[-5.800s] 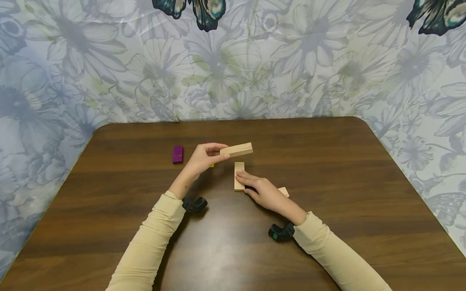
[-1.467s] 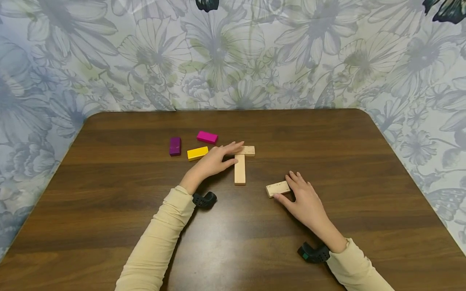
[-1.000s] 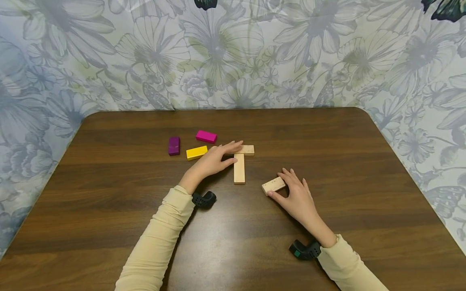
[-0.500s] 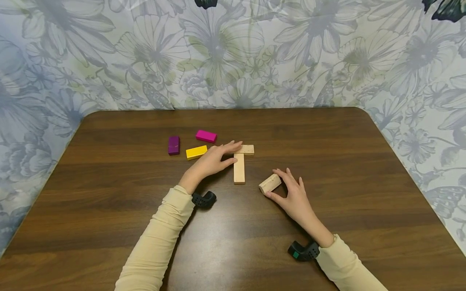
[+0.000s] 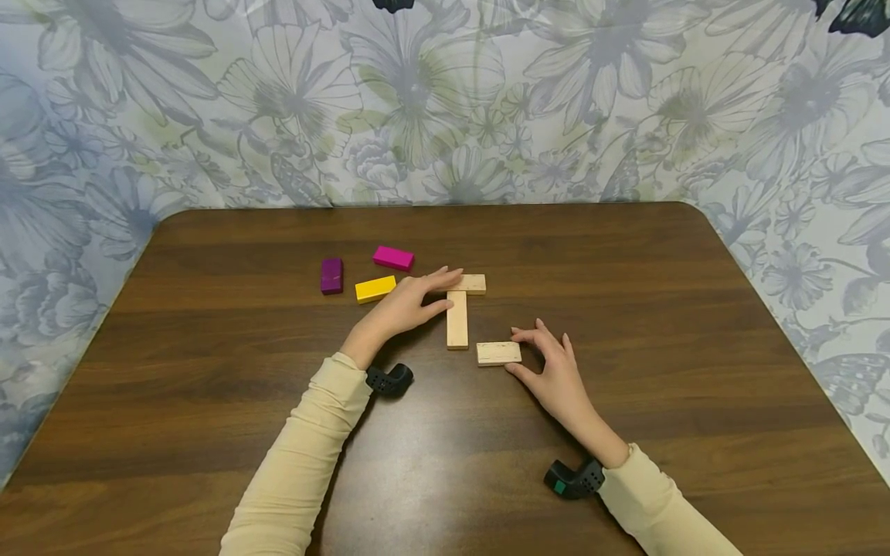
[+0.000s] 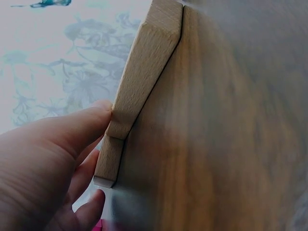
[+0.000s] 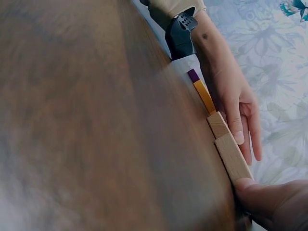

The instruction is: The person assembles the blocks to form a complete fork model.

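Two plain wooden blocks form a T in the head view: a crosswise block [image 5: 473,284] at the far side and a lengthwise block [image 5: 456,323] meeting it from the near side. My left hand [image 5: 406,305] rests on them, fingers stretched over the crosswise block's left part and thumb against the lengthwise block. That part of the crosswise block is hidden. A third wooden block [image 5: 497,354] lies flat to the right of the T, a small gap away. My right hand [image 5: 556,378] pinches its right end between thumb and index finger. The thumb [image 7: 248,187] shows against the block in the right wrist view.
Left of the T lie a purple block [image 5: 331,276], a magenta block [image 5: 393,258] and a yellow block [image 5: 375,289], the yellow one close to my left hand. The brown wooden table [image 5: 660,309] ends at a flower-patterned wall [image 5: 591,100].
Earlier my left hand laid the crosswise block at the lengthwise block's far end; it has since stayed there. My right hand has moved the third block leftward and turned it nearly square to the lengthwise block.
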A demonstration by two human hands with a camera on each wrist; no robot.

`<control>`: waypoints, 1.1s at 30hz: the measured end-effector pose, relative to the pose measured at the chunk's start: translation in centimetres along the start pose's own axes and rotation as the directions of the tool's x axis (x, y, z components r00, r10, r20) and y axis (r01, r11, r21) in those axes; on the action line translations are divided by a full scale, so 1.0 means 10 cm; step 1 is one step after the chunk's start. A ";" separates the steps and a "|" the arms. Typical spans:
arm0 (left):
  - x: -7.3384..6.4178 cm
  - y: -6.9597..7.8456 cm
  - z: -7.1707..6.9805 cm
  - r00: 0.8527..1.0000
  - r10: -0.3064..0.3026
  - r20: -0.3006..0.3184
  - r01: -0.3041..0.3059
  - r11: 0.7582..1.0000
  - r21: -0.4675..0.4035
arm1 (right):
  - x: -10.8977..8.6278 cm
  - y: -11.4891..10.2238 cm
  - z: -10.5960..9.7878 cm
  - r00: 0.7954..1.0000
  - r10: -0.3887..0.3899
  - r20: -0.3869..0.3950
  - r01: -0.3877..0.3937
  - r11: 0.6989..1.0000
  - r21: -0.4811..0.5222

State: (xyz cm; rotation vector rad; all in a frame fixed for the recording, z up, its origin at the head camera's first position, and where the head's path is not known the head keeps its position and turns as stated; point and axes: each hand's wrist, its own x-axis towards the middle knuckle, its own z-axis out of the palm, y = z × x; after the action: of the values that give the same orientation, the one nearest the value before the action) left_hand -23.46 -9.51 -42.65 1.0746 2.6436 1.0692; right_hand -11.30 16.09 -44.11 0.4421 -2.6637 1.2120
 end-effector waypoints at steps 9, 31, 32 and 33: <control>-0.01 0.02 -0.02 1.000 -0.010 0.003 0.010 1.000 -0.003 | 0.00 -0.01 -0.01 1.000 0.001 0.013 -0.001 1.000 0.014; -0.01 0.02 -0.01 1.000 -0.022 0.014 0.022 1.000 0.000 | 0.04 -0.06 -0.02 0.986 0.009 0.169 -0.113 0.777 0.619; -0.01 0.02 -0.01 1.000 -0.022 0.013 0.022 1.000 0.000 | 0.05 -0.07 -0.02 0.983 0.028 0.181 -0.139 0.759 0.636; -0.01 0.02 -0.01 1.000 -0.021 0.013 0.021 1.000 0.002 | 0.06 -0.08 -0.02 0.980 0.049 0.192 -0.164 0.742 0.649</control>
State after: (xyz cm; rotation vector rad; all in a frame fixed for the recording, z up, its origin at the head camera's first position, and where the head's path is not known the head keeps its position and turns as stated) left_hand -23.28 -9.57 -42.44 1.0478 2.6403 1.0531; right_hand -11.57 15.65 -43.28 0.4989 -2.3101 2.2608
